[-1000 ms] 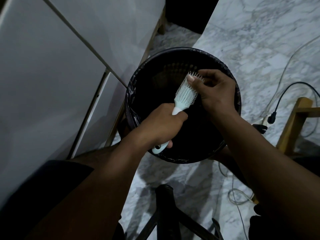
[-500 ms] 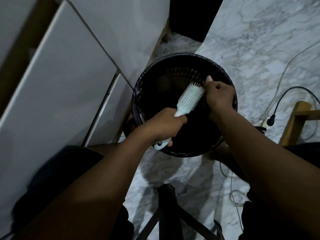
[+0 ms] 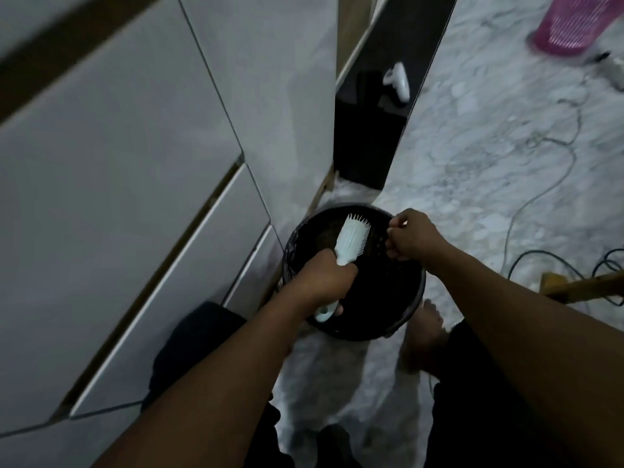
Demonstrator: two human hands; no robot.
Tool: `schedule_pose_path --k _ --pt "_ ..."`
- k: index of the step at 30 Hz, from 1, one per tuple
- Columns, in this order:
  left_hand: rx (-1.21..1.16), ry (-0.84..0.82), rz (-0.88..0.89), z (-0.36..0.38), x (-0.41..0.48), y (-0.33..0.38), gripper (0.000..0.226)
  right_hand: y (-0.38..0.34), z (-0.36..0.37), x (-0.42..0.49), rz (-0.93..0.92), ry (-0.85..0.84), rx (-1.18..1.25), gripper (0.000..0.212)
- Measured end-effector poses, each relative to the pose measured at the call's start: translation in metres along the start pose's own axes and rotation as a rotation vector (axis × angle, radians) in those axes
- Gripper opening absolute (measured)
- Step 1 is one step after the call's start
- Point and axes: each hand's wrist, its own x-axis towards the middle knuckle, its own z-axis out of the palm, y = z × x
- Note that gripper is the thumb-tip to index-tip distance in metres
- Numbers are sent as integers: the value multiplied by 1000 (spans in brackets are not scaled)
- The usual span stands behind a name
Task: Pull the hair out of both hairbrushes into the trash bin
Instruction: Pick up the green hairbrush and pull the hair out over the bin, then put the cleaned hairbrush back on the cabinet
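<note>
A pale mint hairbrush is held over the round black trash bin, its bristles turned to the right. My left hand is closed around its handle, whose end sticks out below the fist. My right hand hovers over the bin's right rim, apart from the brush, with fingers pinched together. Any hair between those fingers is too dark and small to make out. The bin's inside is black. No second hairbrush is in view.
White cabinet panels stand close on the left. A marble floor carries loose cables at right. A pink basket sits far right, a wooden piece near my right forearm, a bare foot beside the bin.
My right hand has drawn away from the bristles to the right. The brush head has turned more upright. My view has tilted up, so the bin sits lower and smaller.
</note>
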Motion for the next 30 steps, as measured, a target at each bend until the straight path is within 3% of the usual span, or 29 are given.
schedule_pose_path --k 6,9,16,21,26,30 --pt "27 140 158 -31 -78 39 15 -81 -53 -72 -170 -169 -192 9" --pt "18 253 225 -48 -112 63 23 -123 -74 -107 -248 -180 -246 22" --pt "210 621 409 -93 -195 127 32 -215 -116 -194 -478 -89 -264 11" --pt "311 773 501 -121 -244 162 25 -263 -145 -244 -570 -37 -233 13" --pt "373 915 522 -148 -281 184 35 -307 -155 -276 -664 -12 -286 8" --pt "373 980 514 -171 -307 187 32 -334 -148 -290 -732 4 -288 20"
